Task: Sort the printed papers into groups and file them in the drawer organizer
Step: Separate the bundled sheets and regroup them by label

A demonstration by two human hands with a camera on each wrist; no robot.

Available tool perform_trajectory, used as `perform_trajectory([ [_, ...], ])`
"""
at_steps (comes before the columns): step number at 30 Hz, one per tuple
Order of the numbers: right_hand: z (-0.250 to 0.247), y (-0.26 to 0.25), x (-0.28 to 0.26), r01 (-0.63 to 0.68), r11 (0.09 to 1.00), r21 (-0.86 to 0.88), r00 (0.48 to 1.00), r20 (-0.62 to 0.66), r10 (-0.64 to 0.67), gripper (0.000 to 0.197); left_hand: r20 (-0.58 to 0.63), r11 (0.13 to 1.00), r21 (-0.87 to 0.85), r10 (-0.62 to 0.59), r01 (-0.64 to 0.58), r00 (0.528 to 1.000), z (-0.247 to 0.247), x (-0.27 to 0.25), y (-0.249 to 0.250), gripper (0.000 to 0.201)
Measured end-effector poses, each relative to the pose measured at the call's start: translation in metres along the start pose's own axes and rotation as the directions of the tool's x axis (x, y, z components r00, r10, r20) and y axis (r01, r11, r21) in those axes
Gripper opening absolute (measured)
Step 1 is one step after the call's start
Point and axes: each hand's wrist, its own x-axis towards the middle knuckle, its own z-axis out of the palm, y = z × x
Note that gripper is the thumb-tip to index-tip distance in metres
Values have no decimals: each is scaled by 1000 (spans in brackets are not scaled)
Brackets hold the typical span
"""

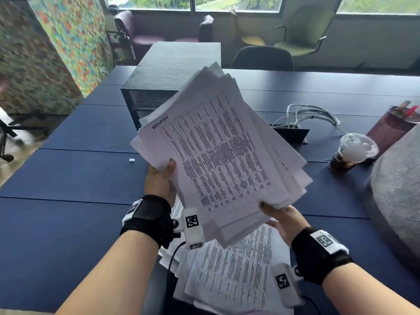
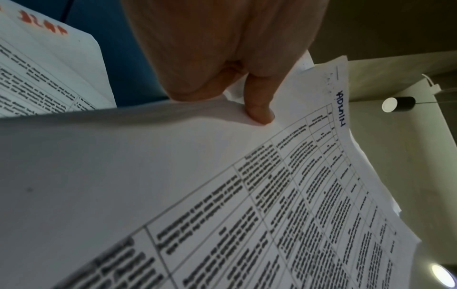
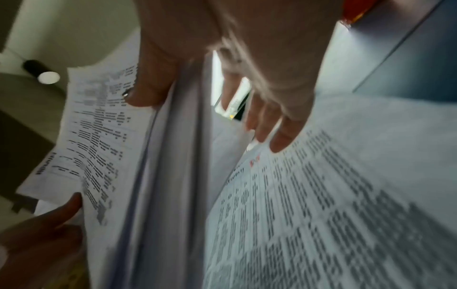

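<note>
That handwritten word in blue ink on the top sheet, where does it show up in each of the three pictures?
Head view: the handwritten word sits centre-left, on the top sheet's far left corner.
Left wrist view: the word runs along the sheet's edge at upper right, right of the left hand's thumb.
Right wrist view: blurred, at the left edge.
Shared landmark: the held stack of papers.

"ADMIN" in blue pen runs along the top sheet (image 2: 284, 195) I'm gripping, right of frame; its printed tables blur, unreadable.
</note>
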Motion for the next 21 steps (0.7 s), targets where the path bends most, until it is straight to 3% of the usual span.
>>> perform_trajectory([
  [2, 5, 3, -1, -51, 991, 120, 999, -12, 53, 91, 34, 1000, 0, -8, 8, 999, 3, -4, 0, 36],
  [5, 12, 7, -7, -119, 934, 338, 993, 17, 120, 54, 70, 1000, 9, -20, 20, 997, 9, -8, 3, 42],
  [9, 13, 15, -4, -133, 888, 440, 991, 74, 111, 98, 105, 1000, 2, -17, 17, 994, 19, -12, 8, 37],
  [11, 15, 13, -4, -114, 869, 481, 993, 80, 86, 95, 110, 1000, -10, 4, -3, 994, 24, -13, 11, 34],
  [13, 16, 7, -4, -86, 857, 509, 996, 70, 59, 69, 97, 1000, 1, 30, -30, 995, 25, -13, 11, 31],
  [15, 15, -3, -4, -9, 876, 482, 1000, 20, -1, 41, 61, 999, 34, 37, -39, 997, 22, -11, 10, 30],
  [16, 14, -9, -3, 34, 898, 440, 999, -9, -34, 35, 53, 998, 51, 33, -36, 998, 20, -10, 8, 31],
  [21, 1, -36, 3, 243, 942, 232, 970, -91, -228, 40, -20, 988, 154, 5, -2, 1000, 3, -5, -4, 39],
])
